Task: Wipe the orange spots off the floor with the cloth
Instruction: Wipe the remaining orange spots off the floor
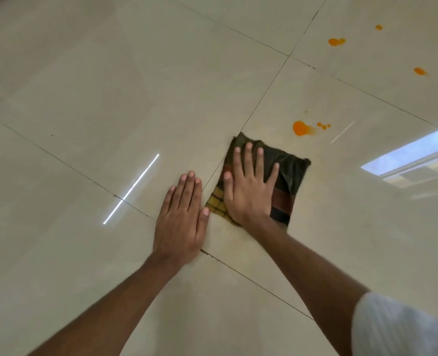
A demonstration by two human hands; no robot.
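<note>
Head view, looking down on a glossy beige tiled floor (110, 86) crossed by thin dark grout lines. A folded dark checked cloth with yellow, red and green bands (287, 186) lies flat on the floor just right of a grout line. The right hand (248, 186) rests palm-down on the left part of the cloth, fingers spread apart and extended, pressing flat without gripping any fold. The left hand (182, 219) lies palm-down on the bare tile just beside the cloth's near left corner, fingers straight and held together, thumb close to the cloth edge; it holds nothing. Both forearms enter from the bottom of the frame, and a white sleeve (403, 327) shows at the lower right.

Orange spots remain on the floor beyond the cloth. The largest orange blot (300, 128) sits near the cloth's far edge, not touching it, with a cluster of small orange droplets (323, 125) just to its right. Well apart, on the next tile, lie a double-lobed orange spot (336, 41), a small orange dot (378, 27) and another orange spot (419, 71). A faint yellowish smear tints the tile around the cloth. A bright window reflection (413, 155) shines on the floor at the right.
</note>
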